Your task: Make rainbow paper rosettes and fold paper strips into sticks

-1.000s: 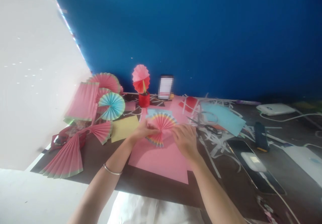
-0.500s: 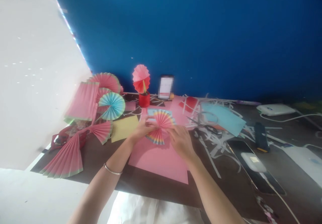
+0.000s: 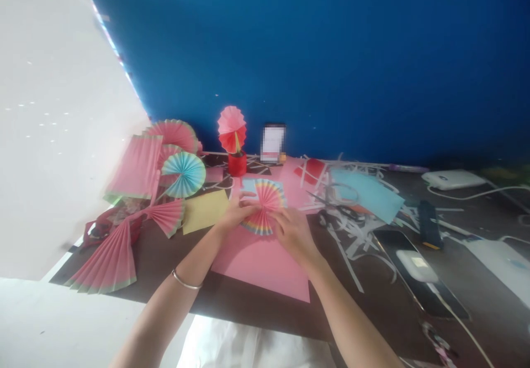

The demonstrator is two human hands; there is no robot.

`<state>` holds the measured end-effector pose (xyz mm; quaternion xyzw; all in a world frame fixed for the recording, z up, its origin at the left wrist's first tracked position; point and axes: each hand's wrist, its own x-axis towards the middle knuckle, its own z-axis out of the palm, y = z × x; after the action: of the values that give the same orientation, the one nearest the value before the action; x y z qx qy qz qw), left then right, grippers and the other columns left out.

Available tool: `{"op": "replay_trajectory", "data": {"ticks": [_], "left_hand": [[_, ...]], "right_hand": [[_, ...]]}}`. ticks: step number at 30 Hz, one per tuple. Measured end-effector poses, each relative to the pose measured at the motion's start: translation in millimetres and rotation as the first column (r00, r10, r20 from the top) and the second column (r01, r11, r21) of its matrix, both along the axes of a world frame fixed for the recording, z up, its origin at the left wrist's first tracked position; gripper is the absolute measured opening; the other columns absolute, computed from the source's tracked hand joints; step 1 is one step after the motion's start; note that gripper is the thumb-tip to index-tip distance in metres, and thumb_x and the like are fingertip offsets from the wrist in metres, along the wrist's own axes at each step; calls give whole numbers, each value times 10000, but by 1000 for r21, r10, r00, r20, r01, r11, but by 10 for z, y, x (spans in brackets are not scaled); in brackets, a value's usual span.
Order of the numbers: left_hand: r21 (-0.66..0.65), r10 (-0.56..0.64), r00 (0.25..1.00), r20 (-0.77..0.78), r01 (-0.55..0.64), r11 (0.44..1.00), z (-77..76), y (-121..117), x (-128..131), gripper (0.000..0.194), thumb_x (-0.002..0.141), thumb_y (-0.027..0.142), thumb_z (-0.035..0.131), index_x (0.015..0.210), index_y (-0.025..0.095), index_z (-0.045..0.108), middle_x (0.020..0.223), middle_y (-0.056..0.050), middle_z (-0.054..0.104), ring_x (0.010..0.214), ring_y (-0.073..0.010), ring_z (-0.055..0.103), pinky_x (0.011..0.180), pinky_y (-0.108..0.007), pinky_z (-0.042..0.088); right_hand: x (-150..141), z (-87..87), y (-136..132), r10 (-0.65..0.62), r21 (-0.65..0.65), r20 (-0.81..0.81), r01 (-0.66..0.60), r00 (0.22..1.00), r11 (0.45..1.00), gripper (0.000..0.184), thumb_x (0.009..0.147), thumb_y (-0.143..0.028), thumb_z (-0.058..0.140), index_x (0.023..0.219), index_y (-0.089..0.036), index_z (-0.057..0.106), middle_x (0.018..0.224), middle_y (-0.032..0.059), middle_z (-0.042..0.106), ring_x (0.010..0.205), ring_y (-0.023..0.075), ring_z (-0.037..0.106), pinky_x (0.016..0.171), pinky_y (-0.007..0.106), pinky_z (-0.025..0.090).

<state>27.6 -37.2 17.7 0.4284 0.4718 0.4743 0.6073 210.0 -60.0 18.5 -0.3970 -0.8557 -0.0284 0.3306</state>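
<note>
Hands (image 3: 293, 234) closer together, rainbow-edged pleated fan (image 3: 270, 196) between them

My left hand (image 3: 237, 213): bare. My left forearm (image 3: 159, 321): bare, tapering toward the wrist; bears one bangle (image 3: 185, 281), slim, rounded, silver-coloured, smooth, with a shine. My right hand (image 3: 296, 235): bare. My right forearm (image 3: 348, 310): bare, likewise tapering. My clothing: white cloth (image 3: 256, 343) at my lap, softly creased, brightest at left; garment type I cannot tell.
</note>
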Motion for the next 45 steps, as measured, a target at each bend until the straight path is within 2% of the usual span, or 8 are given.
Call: {"op": "replay_trajectory", "data": {"ticks": [14, 22, 29, 31, 33, 36, 40, 45], "left_hand": [[17, 54, 998, -28, -54, 998, -27, 36, 83, 360, 589, 216, 739, 889, 157, 548, 786, -30, 634, 677, -99, 573, 576, -186, 408], [38, -24, 999, 30, 23, 999, -27, 48, 32, 352, 592, 114, 688, 912, 163, 552, 866, -47, 650, 824, -139, 614, 672, -214, 436], [178, -17, 997, -80, 31, 984, -73, 44, 42, 292, 657, 219, 683, 868, 167, 488, 921, -65, 619, 803, -151, 632, 706, -274, 486], [315, 107, 986, -128, -62, 947, -78, 6, 72, 309, 670, 243, 670, 883, 180, 455, 1045, -87, 572, 831, -158, 626, 721, -311, 502], [522, 289, 936, -201, -147, 840, -61, -46, 99, 319, 674, 243, 664, 909, 189, 455, 1164, -112, 500, 970, -201, 586, 797, -368, 494], [723, 445, 800, -403, -20, 690, -11, -119, 132, 231, 703, 242, 651, 902, 188, 547, 1119, -107, 534, 1178, -269, 437, 950, -448, 400], [672, 318, 762, -565, 201, 713, -5, -122, 171, 181, 767, 250, 603, 938, 210, 644, 1047, -97, 586, 1143, -265, 472, 924, -413, 427], [642, 242, 803, -545, 213, 736, -41, -56, 165, 236, 742, 159, 611, 966, 210, 665, 951, -92, 610, 1041, -241, 517, 786, -349, 487]], "right_hand": [[-32, -52, 29, -71, -76, -65, 66, 995, 995, 180, 820, -195, 471, 926, -185, 617, 850, 56, 643, 818, 205, 570, 748, 335, 459], [-51, -91, 35, -117, -111, -77, 108, 990, 988, 201, 843, -175, 421, 863, -183, 621, 874, 59, 651, 837, 197, 577, 756, 331, 442], [32, -99, 73, -136, 12, 0, 136, 991, 991, 227, 877, -171, 404, 871, -168, 631, 858, 77, 636, 828, 216, 545, 785, 356, 404], [47, -113, 79, -128, 39, 31, 127, 991, 991, 224, 878, -170, 408, 857, -163, 632, 849, 82, 630, 812, 217, 534, 774, 357, 399], [54, -122, 81, -121, 48, 52, 118, 991, 992, 220, 875, -161, 413, 833, -163, 629, 841, 85, 623, 796, 214, 526, 759, 354, 396], [45, -113, 74, -101, 57, 69, 97, 993, 994, 206, 869, -154, 427, 811, -166, 625, 811, 80, 614, 775, 206, 523, 734, 342, 393], [20, -72, 42, -76, 73, 66, 72, 995, 995, 196, 860, -133, 438, 807, -160, 625, 822, 78, 619, 788, 205, 523, 738, 333, 397], [29, -56, 29, -75, 113, 17, 72, 997, 991, 193, 878, -164, 432, 905, -168, 623, 904, 75, 632, 827, 206, 521, 772, 343, 392]]}}
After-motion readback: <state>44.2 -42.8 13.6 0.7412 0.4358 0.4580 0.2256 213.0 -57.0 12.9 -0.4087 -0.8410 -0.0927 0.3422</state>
